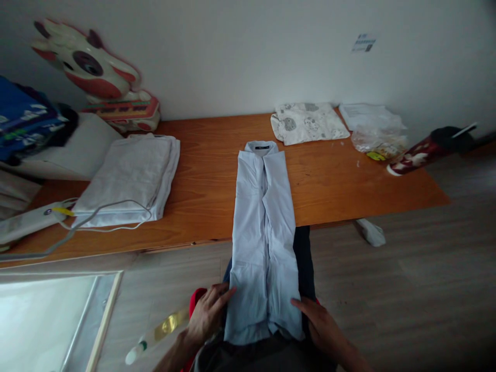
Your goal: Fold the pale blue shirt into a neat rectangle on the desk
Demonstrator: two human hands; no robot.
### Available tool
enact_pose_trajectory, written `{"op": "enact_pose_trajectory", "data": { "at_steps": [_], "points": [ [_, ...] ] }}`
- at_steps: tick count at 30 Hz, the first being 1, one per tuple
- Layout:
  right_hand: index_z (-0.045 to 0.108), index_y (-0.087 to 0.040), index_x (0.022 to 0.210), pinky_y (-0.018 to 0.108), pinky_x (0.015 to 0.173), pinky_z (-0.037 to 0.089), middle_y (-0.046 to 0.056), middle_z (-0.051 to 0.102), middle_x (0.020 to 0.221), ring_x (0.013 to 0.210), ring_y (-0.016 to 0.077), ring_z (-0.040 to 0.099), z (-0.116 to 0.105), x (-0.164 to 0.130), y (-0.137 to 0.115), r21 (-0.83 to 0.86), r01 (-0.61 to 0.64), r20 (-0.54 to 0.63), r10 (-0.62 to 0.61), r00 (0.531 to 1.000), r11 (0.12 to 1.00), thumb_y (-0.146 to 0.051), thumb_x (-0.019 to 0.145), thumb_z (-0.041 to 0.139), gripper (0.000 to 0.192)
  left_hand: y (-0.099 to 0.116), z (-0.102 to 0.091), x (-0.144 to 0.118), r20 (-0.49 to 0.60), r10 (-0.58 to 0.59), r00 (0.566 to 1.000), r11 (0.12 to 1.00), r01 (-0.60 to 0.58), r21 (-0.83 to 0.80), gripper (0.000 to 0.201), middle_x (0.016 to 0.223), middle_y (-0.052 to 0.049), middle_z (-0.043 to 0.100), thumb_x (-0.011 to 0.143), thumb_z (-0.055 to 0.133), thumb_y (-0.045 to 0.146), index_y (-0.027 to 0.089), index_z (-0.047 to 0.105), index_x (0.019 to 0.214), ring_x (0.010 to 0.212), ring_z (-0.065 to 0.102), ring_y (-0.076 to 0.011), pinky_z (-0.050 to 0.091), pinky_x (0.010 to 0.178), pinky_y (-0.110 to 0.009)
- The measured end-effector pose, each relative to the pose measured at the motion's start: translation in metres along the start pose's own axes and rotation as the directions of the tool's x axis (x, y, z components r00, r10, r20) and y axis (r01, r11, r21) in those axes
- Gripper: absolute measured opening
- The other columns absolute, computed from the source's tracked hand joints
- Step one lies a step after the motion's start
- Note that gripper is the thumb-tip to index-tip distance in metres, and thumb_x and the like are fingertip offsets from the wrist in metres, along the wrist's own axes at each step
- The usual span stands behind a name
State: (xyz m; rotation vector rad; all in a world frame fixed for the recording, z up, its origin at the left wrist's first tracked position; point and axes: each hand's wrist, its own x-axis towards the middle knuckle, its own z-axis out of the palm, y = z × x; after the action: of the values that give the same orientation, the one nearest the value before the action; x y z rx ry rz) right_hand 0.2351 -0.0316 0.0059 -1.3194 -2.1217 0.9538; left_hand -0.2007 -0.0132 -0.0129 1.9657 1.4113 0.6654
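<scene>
Across the table's (201, 206) near edge: light blue shirt (263, 227), folded narrow, collar toward the wall, lower half hanging off over the lap. Left hand (209, 312) and right hand (320, 323) lie flat, fingers spread, at the shirt's bottom corners. Folded white cloths (132, 175) left.

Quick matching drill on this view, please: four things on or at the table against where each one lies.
1 light blue shirt
2 white folded cloth
3 patterned cloth
4 left hand

a far edge by the wall
b table's left part, under a cable
c hanging over the near table edge
d at the shirt's lower left edge

Pairs: 1-c, 2-b, 3-a, 4-d
</scene>
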Motion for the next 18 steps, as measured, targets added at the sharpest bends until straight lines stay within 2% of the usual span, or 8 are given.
{"op": "enact_pose_trajectory", "data": {
  "at_steps": [2, 4, 6, 8, 11, 14, 16, 18],
  "points": [
    [0.065, -0.039, 0.153, 0.046, 0.097, 0.066, 0.007, 0.082, 0.118, 0.110, 0.0294, 0.078, 0.004, 0.007, 0.006, -0.244, 0.134, -0.023, -0.144, 0.989, 0.960, -0.004, 0.087, 0.051, 0.076, -0.012, 0.001, 0.015, -0.054, 0.231, 0.972, 0.954, -0.215, 0.210, 0.060, 0.137, -0.009, 0.073, 0.098, 0.057, 0.011, 0.043, 0.068, 0.148, 0.127, 0.068, -0.0293, 0.062, 0.105, -0.048],
    [0.072, -0.040, 0.143, 0.048, 0.094, 0.066, 0.006, 0.082, 0.103, 0.099, 0.0283, 0.078, 0.008, 0.016, 0.008, -0.406, 0.174, -0.105, -0.235, 0.966, 0.897, -0.004, 0.087, 0.054, 0.069, -0.013, 0.002, 0.033, -0.063, 0.371, 0.927, 0.887, -0.333, 0.320, 0.058, 0.141, -0.007, 0.072, 0.096, 0.065, 0.012, 0.042, 0.070, 0.145, 0.139, 0.061, -0.0315, 0.050, 0.120, -0.056],
    [0.076, -0.042, 0.135, 0.048, 0.094, 0.066, 0.004, 0.083, 0.103, 0.099, 0.0271, 0.078, 0.008, 0.026, 0.006, -0.449, 0.209, -0.154, -0.306, 0.940, 0.869, -0.006, 0.091, 0.056, 0.061, -0.004, 0.002, 0.049, 0.011, 0.435, 0.901, 0.855, -0.417, 0.308, 0.048, 0.144, -0.005, 0.073, 0.099, 0.066, 0.020, 0.042, 0.072, 0.142, 0.148, 0.055, -0.0325, 0.032, 0.132, -0.061],
    [0.074, -0.042, 0.136, 0.051, 0.102, 0.064, 0.002, 0.084, 0.116, 0.112, 0.0270, 0.078, 0.000, 0.037, 0.001, -0.375, 0.289, -0.112, -0.352, 0.929, 0.881, -0.007, 0.095, 0.057, 0.057, 0.011, -0.001, 0.063, 0.121, 0.425, 0.897, 0.877, -0.442, 0.189, 0.039, 0.144, -0.004, 0.075, 0.105, 0.060, 0.027, 0.039, 0.073, 0.139, 0.153, 0.053, -0.0310, 0.021, 0.136, -0.062],
    [0.073, -0.041, 0.139, 0.055, 0.114, 0.059, 0.001, 0.082, 0.128, 0.121, 0.0264, 0.077, -0.025, 0.053, -0.012, -0.069, 0.331, 0.014, -0.331, 0.944, 0.941, -0.015, 0.101, 0.058, 0.048, 0.040, -0.011, 0.080, 0.235, 0.409, 0.882, 0.912, -0.402, -0.079, 0.037, 0.136, -0.007, 0.080, 0.109, 0.053, 0.027, 0.035, 0.074, 0.139, 0.146, 0.063, -0.0277, 0.030, 0.135, -0.059],
    [0.080, -0.043, 0.126, 0.057, 0.108, 0.062, 0.003, 0.085, 0.117, 0.109, 0.0320, 0.082, -0.057, 0.068, -0.026, 0.241, 0.125, -0.015, -0.125, 0.992, 0.962, -0.037, 0.101, 0.065, 0.030, 0.071, -0.031, 0.098, 0.249, 0.377, 0.892, 0.900, -0.290, -0.325, 0.040, 0.133, -0.010, 0.081, 0.106, 0.063, 0.034, 0.034, 0.071, 0.145, 0.130, 0.074, -0.0289, 0.046, 0.127, -0.053],
    [0.085, -0.041, 0.117, 0.057, 0.101, 0.065, 0.006, 0.086, 0.108, 0.103, 0.0366, 0.082, -0.080, 0.082, -0.033, 0.353, -0.014, -0.040, 0.030, 0.999, 0.935, -0.049, 0.096, 0.071, 0.026, 0.091, -0.047, 0.114, 0.299, 0.290, 0.909, 0.882, -0.133, -0.453, 0.043, 0.131, -0.011, 0.081, 0.104, 0.065, 0.040, 0.032, 0.072, 0.146, 0.124, 0.077, -0.0318, 0.052, 0.121, -0.052],
    [0.087, -0.036, 0.107, 0.055, 0.090, 0.067, 0.009, 0.086, 0.098, 0.094, 0.0377, 0.082, -0.103, 0.104, -0.036, 0.417, -0.109, -0.035, 0.136, 0.990, 0.902, -0.056, 0.093, 0.075, 0.027, 0.106, -0.063, 0.135, 0.385, 0.195, 0.902, 0.830, 0.057, -0.554, 0.039, 0.126, -0.013, 0.083, 0.103, 0.065, 0.043, 0.028, 0.079, 0.136, 0.120, 0.078, -0.0356, 0.055, 0.117, -0.054]
  ]
}}
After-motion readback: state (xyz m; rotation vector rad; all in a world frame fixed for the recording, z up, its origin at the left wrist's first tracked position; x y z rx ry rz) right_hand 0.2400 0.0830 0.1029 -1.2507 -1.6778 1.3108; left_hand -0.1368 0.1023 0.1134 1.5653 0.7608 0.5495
